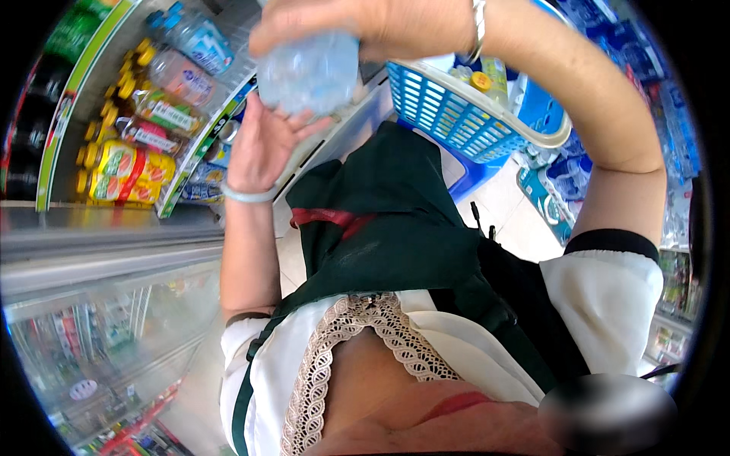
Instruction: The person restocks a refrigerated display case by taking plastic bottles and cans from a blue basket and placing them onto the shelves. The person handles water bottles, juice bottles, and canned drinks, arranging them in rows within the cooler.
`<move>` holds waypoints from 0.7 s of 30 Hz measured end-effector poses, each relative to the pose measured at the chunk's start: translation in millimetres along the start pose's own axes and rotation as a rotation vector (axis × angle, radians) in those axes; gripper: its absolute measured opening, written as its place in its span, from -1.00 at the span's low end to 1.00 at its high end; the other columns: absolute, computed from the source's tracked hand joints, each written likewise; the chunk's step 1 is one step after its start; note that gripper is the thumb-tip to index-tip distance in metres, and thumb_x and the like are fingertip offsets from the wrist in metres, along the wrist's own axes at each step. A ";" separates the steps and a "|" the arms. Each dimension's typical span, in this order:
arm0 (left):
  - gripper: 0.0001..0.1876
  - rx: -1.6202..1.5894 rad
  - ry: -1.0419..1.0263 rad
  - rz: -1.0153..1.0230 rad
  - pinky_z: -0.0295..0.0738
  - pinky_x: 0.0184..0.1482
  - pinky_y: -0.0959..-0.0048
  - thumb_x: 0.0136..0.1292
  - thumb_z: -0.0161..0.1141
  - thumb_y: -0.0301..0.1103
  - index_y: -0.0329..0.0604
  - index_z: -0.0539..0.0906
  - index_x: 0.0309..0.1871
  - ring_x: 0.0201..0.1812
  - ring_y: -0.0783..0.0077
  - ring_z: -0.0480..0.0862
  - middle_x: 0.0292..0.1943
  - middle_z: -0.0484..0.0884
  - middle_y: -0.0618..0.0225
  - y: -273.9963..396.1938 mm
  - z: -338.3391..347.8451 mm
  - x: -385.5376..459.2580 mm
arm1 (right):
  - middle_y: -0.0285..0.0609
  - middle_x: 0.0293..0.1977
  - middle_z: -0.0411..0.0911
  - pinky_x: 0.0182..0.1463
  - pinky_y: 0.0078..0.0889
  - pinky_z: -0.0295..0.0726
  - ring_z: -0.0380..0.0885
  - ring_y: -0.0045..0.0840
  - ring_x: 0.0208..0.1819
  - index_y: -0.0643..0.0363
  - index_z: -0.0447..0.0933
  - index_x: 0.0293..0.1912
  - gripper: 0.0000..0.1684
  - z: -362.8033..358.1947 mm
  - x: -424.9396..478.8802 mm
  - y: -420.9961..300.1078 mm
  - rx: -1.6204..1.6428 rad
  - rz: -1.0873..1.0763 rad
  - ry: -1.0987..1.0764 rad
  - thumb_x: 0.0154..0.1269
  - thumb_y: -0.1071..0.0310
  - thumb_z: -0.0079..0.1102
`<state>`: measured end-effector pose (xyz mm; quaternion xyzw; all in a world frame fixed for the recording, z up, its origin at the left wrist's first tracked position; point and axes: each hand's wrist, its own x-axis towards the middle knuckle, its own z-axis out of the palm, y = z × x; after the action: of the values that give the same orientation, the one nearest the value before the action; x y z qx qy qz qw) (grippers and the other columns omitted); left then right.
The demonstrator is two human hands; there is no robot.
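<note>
Near the top centre, my right hand (342,23) is wrapped over a clear plastic bottle (308,74), which is blurred and partly cut by the picture's upper edge. Just below the bottle, my left hand (263,145) is raised with its fingers apart, palm up, holding nothing; whether its fingertips touch the bottle I cannot tell. To the left stand cooler shelves with yellow-capped drink bottles (128,171) and blue-capped bottles (202,45). A blue and white plastic basket (450,108) with bottles inside is under my right forearm.
An open glass cooler door (114,319) spans the lower left. The basket sits on a blue plastic stool (476,174). Packs of bottled water (570,176) are stacked at the right. A shelf rail with price strips (199,154) runs close to my left wrist.
</note>
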<state>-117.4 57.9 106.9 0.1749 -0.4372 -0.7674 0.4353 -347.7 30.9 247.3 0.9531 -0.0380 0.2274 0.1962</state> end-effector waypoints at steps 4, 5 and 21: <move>-0.37 -0.154 0.093 0.118 0.32 0.22 0.18 0.35 -0.21 0.15 -0.13 0.19 0.30 0.25 0.20 0.35 0.22 0.32 0.18 11.1 35.3 -14.1 | -0.21 0.08 0.36 0.17 -0.24 0.32 0.32 -0.34 0.17 -0.21 0.37 0.04 -0.35 54.4 28.2 -51.0 -0.153 -0.033 -0.036 -0.13 0.46 0.21; -0.37 -0.045 0.244 0.169 0.34 0.20 0.20 0.34 -0.17 0.14 -0.13 0.20 0.29 0.24 0.23 0.36 0.19 0.35 0.20 10.5 33.2 -18.8 | -0.26 0.06 0.37 0.09 -0.24 0.36 0.33 -0.37 0.15 -0.17 0.40 -0.01 -0.45 67.1 31.4 -57.2 -0.158 -0.031 0.007 -0.08 0.42 0.19; -0.15 0.557 0.468 0.589 0.33 0.17 0.37 0.06 0.36 -0.22 -0.32 0.08 0.31 0.14 0.29 0.41 0.13 0.37 0.11 38.1 -61.9 14.6 | 0.08 -0.06 0.49 0.05 -0.32 0.47 0.52 -0.26 -0.02 0.34 0.24 0.09 -0.11 216.7 63.3 -19.7 0.945 1.044 0.244 -0.11 0.00 0.40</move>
<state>-65.7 4.7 105.5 0.3218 -0.5476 -0.4046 0.6580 -197.2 -34.7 91.1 0.7612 -0.3645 0.3890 -0.3693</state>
